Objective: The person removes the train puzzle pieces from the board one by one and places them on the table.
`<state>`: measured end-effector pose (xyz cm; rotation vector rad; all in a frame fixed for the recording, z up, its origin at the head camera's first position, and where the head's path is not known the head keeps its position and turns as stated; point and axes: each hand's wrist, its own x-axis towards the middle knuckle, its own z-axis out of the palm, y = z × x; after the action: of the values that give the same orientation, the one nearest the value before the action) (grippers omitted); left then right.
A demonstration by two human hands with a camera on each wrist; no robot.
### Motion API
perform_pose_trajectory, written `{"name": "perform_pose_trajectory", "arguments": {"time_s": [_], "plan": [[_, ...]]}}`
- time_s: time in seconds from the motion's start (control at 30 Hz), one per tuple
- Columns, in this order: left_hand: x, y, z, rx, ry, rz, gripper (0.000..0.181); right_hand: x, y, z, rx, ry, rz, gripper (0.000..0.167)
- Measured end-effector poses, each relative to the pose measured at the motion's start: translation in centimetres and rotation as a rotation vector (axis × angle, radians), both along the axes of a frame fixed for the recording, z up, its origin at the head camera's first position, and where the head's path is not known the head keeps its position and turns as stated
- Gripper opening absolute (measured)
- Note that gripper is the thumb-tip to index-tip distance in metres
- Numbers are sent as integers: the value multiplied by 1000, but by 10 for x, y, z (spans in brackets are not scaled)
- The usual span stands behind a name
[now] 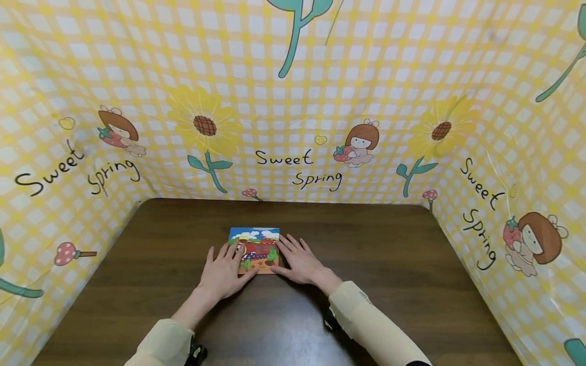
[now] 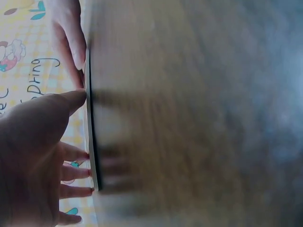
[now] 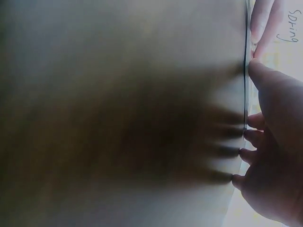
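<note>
A flat square picture board [image 1: 260, 250] with a colourful printed scene lies on the dark table. My left hand [image 1: 222, 274], fingers spread, rests over the board's left side, its thumb at the lower edge. My right hand [image 1: 301, 262] touches the right edge with its fingers and thumb, spread and nearly straight. From the side, in the left wrist view, the board's thin edge [image 2: 93, 142] shows under the left fingertips. In the right wrist view the right hand's [image 3: 279, 142] thumb and a finger are at the thin edge, with other fingertips down on the table.
The brown wooden table [image 1: 366, 244] extends around the board on all sides. Yellow checked cloth [image 1: 293, 101] with flowers, cartoon figures and lettering hangs behind the table and along its left and right sides.
</note>
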<state>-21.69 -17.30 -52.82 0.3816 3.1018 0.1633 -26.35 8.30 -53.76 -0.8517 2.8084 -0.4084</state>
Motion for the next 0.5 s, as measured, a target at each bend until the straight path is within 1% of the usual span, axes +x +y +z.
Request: {"name": "perform_pose_trajectory", "arguments": {"time_s": [0.13,0.3,0.4,0.5], "plan": [[0,2,-4,8,37,-27,80,2,12,0,-16,-1,9,84],[-3,4,-7,33,49,-43,80,4,28,0,-31,-14,14,85],[-7,6,-7,63,48,-58,84,6,36,1,-33,-20,-3,85],[-11,8,-7,105,29,-75,86,7,41,2,-34,-25,-12,85]]}}
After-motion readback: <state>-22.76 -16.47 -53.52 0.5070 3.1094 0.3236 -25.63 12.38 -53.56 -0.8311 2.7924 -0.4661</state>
